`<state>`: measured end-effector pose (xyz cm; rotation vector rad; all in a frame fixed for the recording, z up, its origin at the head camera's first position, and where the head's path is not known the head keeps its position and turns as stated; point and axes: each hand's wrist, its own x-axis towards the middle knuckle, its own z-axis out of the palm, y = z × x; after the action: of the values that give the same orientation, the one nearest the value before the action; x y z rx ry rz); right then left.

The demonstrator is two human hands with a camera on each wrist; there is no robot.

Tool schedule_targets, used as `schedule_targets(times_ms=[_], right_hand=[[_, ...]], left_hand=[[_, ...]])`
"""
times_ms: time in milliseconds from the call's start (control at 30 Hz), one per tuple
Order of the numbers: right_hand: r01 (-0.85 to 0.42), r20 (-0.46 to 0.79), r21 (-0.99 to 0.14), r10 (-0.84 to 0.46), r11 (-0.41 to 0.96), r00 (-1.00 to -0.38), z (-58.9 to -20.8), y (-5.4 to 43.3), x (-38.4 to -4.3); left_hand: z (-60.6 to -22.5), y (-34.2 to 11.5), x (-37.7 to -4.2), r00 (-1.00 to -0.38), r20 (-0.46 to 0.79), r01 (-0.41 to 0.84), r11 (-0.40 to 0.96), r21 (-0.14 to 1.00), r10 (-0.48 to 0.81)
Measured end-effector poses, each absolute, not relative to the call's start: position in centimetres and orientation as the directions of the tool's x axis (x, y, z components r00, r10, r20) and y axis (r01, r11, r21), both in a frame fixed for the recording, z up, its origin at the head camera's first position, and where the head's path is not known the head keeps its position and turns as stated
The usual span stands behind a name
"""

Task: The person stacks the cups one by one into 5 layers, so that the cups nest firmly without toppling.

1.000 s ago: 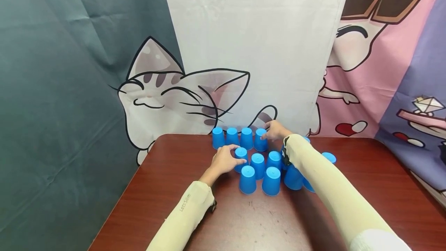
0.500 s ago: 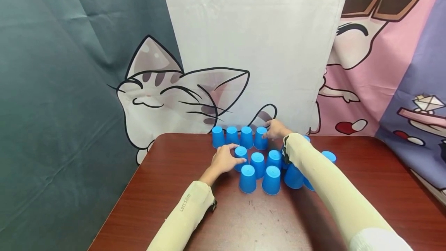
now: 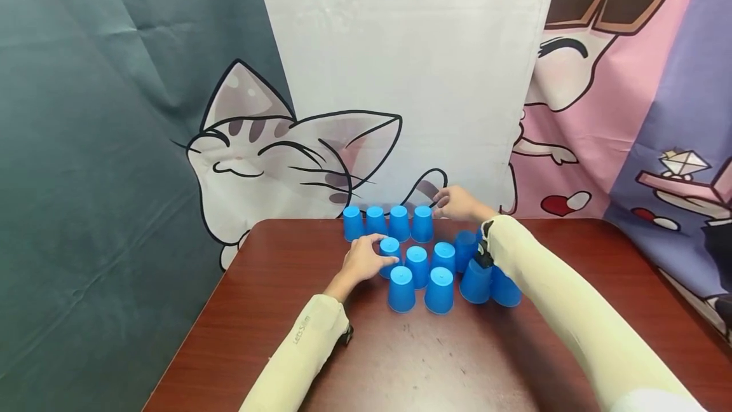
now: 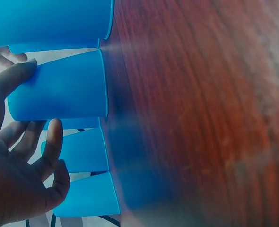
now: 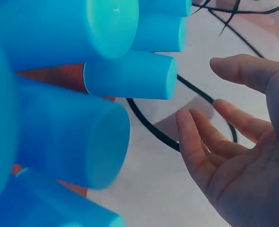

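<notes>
Upside-down blue plastic cups stand in rows on the table. My left hand [image 3: 361, 260] holds the leftmost cup [image 3: 391, 260] of the middle row; in the left wrist view the thumb lies on one side of that cup [image 4: 68, 87] and fingers touch the other. Behind it, my right hand [image 3: 460, 204] hovers just right of the back row's end cup [image 3: 422, 225]. The right wrist view shows this hand [image 5: 253, 142] with fingers spread and nothing between them, apart from the cups. My right forearm partly covers the cups on the right.
The front row includes a cup [image 3: 402, 290] and another [image 3: 439, 291]. More cups [image 3: 476, 281] stand under the right wrist. The brown wooden table [image 3: 274, 285] ends at a cartoon-printed curtain [image 3: 423, 68] behind the back row.
My right hand has come off the back row's end cup and moved slightly right and up. The left hand keeps its hold. The head view has shifted slightly.
</notes>
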<state>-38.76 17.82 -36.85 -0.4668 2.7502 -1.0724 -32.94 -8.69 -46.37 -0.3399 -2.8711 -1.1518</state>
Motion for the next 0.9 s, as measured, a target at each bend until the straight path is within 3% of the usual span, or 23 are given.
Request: schedule_targets(times_ms=[333, 900], right_hand=[[-0.334, 0.030, -0.624, -0.405, 0.707, -0.914, -36.7, 20.8, -34.8], [-0.289, 0.031, -0.585, -0.336, 0.758, -0.941, -38.9, 23.9, -32.5]], left_hand=[[-46.5, -8.7, -33.0, -0.976, 0.109, 0.212, 0.702, 0.680, 0.189], [-46.7, -8.4, -33.0, -0.973, 0.124, 0.223, 0.676, 0.702, 0.193]])
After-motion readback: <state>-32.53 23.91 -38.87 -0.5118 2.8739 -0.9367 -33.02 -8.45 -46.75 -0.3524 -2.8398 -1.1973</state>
